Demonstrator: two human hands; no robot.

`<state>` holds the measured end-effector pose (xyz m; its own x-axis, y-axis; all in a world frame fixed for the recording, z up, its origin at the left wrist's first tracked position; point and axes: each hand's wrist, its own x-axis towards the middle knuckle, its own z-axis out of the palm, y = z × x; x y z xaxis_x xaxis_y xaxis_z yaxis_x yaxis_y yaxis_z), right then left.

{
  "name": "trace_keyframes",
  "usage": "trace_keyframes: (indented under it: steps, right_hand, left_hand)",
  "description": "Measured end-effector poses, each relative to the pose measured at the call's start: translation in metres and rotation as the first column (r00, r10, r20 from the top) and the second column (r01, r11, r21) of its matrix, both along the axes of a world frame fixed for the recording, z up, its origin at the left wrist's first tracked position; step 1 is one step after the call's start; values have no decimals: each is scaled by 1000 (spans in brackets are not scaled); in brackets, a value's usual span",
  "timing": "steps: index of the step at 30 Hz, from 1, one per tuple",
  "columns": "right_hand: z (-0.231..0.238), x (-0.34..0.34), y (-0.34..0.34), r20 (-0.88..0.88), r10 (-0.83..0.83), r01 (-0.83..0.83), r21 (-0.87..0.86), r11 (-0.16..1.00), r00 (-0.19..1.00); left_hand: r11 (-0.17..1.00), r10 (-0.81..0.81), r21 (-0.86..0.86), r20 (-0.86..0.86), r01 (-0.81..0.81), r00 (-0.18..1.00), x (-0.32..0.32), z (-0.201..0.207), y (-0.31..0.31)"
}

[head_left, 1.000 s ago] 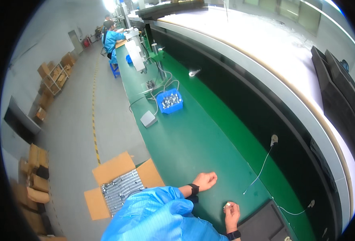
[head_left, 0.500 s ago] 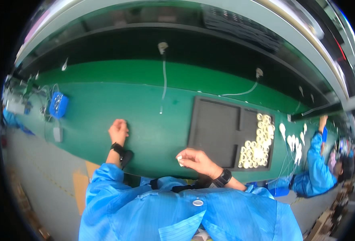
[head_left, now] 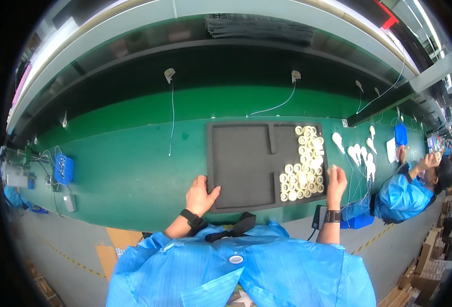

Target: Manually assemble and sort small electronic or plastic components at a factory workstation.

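Note:
At the near left corner of a black compartmented tray (head_left: 242,207), my left hand (head_left: 201,198) rests with its thumb spread away from the fingers, touching the rim. Many small round cream-coloured pieces (head_left: 303,179), ring-shaped on top, fill the tray's right part. Just beyond the tray's right side is my right hand (head_left: 337,185), its fingers curled together. A pale spot shows at its fingertips, but what it is I cannot make out. Both wrists wear dark bands.
White teardrop-shaped parts with thin cables (head_left: 358,153) lie right of the tray. A blue bin (head_left: 63,170) stands at far left. Plugs with hanging cables (head_left: 169,75) line the back panel. A co-worker in a blue sleeve (head_left: 397,197) sits at right, near a dark post (head_left: 384,106).
My view has shifted to the right. My left hand has come to the tray's left edge. My right hand, earlier pinching a small white piece before the tray, is now at its right side.

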<state>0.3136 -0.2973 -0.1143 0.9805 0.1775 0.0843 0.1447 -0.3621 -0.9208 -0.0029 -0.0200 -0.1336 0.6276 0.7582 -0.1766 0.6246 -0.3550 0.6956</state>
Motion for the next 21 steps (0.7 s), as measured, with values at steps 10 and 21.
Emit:
trace_keyframes:
  steps: [10,21]
  right_hand:
    - [-37,-16,-6,-91,-94,78,-168,983,991]
    - [14,-167,146,218,768,-699,-320,640,603]
  left_hand:
    - [982,179,79,-154,-169,972,-18,-6,8]
    - [989,89,123,-59,-81,994,-35,-12,15]
